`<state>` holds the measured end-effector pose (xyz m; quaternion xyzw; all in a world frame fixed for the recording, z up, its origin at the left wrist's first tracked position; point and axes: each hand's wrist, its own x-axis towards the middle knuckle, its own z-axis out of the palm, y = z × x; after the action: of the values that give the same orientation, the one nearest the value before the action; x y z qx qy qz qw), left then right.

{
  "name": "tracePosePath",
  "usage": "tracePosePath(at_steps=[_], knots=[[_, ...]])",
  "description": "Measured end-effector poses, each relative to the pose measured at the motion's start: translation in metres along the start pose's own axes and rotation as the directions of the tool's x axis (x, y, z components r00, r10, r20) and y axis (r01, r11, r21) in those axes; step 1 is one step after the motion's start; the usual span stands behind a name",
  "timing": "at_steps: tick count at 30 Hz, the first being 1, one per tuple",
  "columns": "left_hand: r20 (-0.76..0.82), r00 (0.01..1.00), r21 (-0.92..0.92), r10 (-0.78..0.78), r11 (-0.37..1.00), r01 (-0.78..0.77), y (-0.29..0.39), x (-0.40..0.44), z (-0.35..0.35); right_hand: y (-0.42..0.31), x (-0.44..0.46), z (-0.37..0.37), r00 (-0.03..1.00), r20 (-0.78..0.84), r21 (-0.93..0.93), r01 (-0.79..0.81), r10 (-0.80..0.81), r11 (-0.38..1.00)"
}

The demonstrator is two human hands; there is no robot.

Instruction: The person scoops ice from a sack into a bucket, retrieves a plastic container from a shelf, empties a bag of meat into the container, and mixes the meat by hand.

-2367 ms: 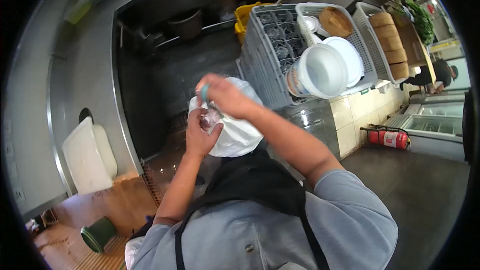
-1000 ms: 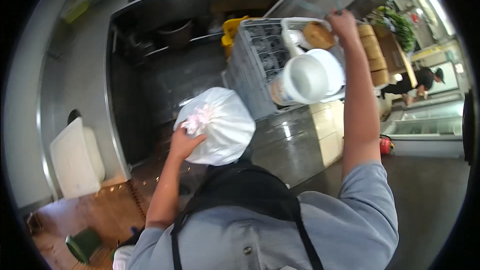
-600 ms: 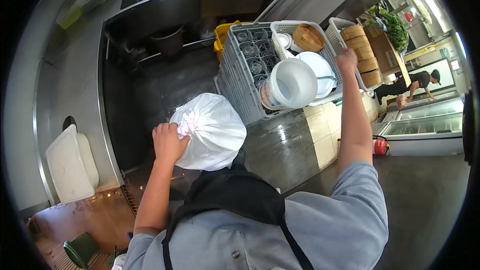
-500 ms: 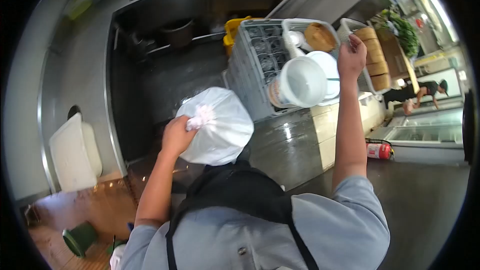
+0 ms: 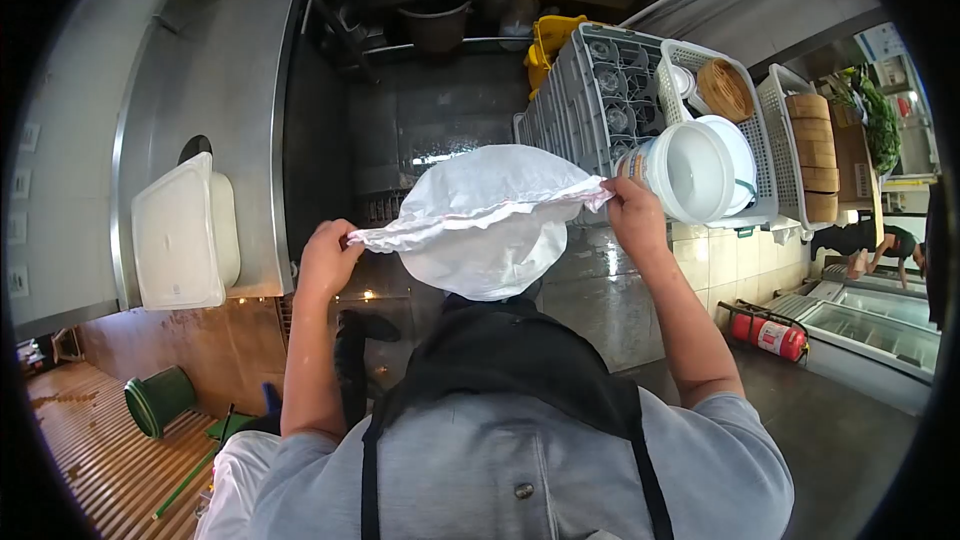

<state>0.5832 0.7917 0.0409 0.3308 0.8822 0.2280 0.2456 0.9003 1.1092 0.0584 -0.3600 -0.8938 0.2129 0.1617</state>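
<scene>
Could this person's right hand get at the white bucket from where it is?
Probably yes: the right hand looks close to the bucket, and nothing visible stands between them. Its fingers are pinching the edge of the white bag, though, so it would likely have to let go first.

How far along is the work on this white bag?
Looks done: the white bag is rounded out, though its contents are hidden. In hand: the left hand and right hand pinch opposite ends of its gathered edge, stretched into a line between them. Probably left: securing it, since no knot or tie shows on it.
</scene>
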Motion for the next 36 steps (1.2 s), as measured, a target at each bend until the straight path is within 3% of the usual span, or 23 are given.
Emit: tracePosePath(at_steps=[2, 4, 6, 7, 8, 9, 10, 11, 12, 14, 16, 17, 18, 20, 22, 24, 26, 27, 29, 30, 32, 34, 36], knots=[[-0.418, 0.851, 0.099, 0.318, 0.947, -0.305, 0.062, -0.009, -0.016, -0.054, 0.010, -0.020, 0.983, -0.117, -0.026, 0.137, -0.139, 0.990], [-0.293, 0.815, -0.038, 0.499, 0.846, -0.532, 0.108, -0.012, -0.010, -0.089, 0.010, -0.008, 0.918, -0.227, 0.003, 0.334, -0.325, 0.943], [0.064, 0.798, 0.022, 0.599, 0.799, -0.601, 0.137, -0.013, 0.027, -0.110, -0.002, 0.016, 0.910, -0.035, 0.301, 0.403, -0.412, 0.864], [0.074, 0.797, 0.026, 0.599, 0.798, -0.602, 0.128, -0.005, 0.049, -0.115, 0.000, 0.031, 0.890, 0.122, 0.324, 0.382, -0.439, 0.865], [0.152, 0.830, 0.241, 0.537, 0.794, -0.558, 0.112, 0.007, 0.078, -0.104, -0.001, 0.052, 0.838, 0.188, 0.230, 0.469, -0.512, 0.853], [0.207, 0.862, 0.449, 0.463, 0.738, -0.504, 0.101, 0.016, 0.093, -0.087, -0.011, 0.069, 0.843, 0.265, 0.066, 0.469, -0.469, 0.881], [0.211, 0.857, 0.457, 0.471, 0.727, -0.512, 0.096, 0.021, 0.092, -0.071, -0.017, 0.075, 0.848, 0.333, -0.104, 0.467, -0.412, 0.878], [0.362, 0.856, 0.448, 0.369, 0.736, -0.507, 0.090, 0.024, 0.089, -0.063, -0.016, 0.071, 0.814, 0.555, -0.275, 0.374, -0.171, 0.886], [0.503, 0.825, 0.437, 0.256, 0.748, -0.499, 0.084, 0.025, 0.087, -0.047, -0.018, 0.069, 0.814, 0.556, -0.279, 0.370, -0.165, 0.886], [0.489, 0.815, 0.389, 0.311, 0.758, -0.523, 0.084, 0.025, 0.086, -0.059, -0.019, 0.050, 0.689, 0.718, -0.175, 0.317, -0.099, 0.932], [0.264, 0.827, 0.184, 0.497, 0.815, -0.549, 0.088, 0.025, 0.083, -0.093, -0.027, 0.040, 0.768, 0.446, 0.193, 0.419, -0.459, 0.887], [0.270, 0.824, 0.187, 0.498, 0.813, -0.552, 0.087, 0.030, 0.086, -0.111, -0.025, 0.037, 0.781, 0.309, 0.270, 0.475, -0.543, 0.837], [0.328, 0.844, 0.082, 0.425, 0.877, -0.473, 0.085, 0.037, 0.093, -0.123, -0.022, 0.047, 0.798, 0.111, 0.269, 0.549, -0.592, 0.791], [0.393, 0.847, -0.020, 0.358, 0.924, -0.381, 0.092, 0.042, 0.093, -0.110, -0.010, 0.068, 0.713, 0.075, -0.173, 0.698, -0.698, 0.695], [0.771, 0.588, -0.107, 0.245, 0.960, -0.260, 0.096, 0.040, 0.080, -0.084, -0.010, 0.076, 0.676, 0.643, -0.227, 0.617, -0.360, 0.753], [0.810, 0.559, -0.038, 0.175, 0.968, -0.248, 0.094, 0.041, 0.084, -0.075, -0.015, 0.054, 0.667, 0.644, -0.214, 0.627, -0.374, 0.749], [0.684, 0.696, 0.338, -0.220, 0.941, -0.035, 0.087, 0.051, 0.089, -0.060, -0.028, 0.035, 0.561, 0.784, -0.187, 0.622, -0.266, 0.761], [0.483, 0.850, 0.448, -0.212, 0.893, -0.031, 0.072, 0.058, 0.090, -0.051, -0.036, 0.027, 0.471, 0.863, -0.173, 0.612, -0.180, 0.772], [0.327, 0.892, 0.598, -0.311, 0.799, 0.059, 0.061, 0.085, 0.066, -0.037, -0.052, 0.015, 0.358, 0.917, -0.352, 0.522, 0.176, 0.777], [0.208, 0.934, 0.665, -0.290, 0.743, 0.082, 0.058, 0.092, 0.064, -0.041, -0.060, 0.013, 0.363, 0.915, -0.357, 0.519, 0.178, 0.777], [0.141, 0.990, 0.783, 0.003, 0.612, -0.113, 0.084, 0.084, 0.068, -0.081, -0.054, -0.006, 0.433, 0.901, -0.260, 0.496, 0.023, 0.828], [0.457, 0.880, 0.700, 0.132, 0.557, -0.447, 0.108, 0.081, 0.084, -0.119, -0.025, 0.003, 0.697, 0.592, 0.058, 0.464, -0.404, 0.884], [0.690, 0.702, 0.320, 0.178, 0.795, -0.516, 0.108, 0.093, 0.126, -0.129, 0.000, 0.038, 0.855, 0.388, 0.320, 0.227, -0.345, 0.920]])
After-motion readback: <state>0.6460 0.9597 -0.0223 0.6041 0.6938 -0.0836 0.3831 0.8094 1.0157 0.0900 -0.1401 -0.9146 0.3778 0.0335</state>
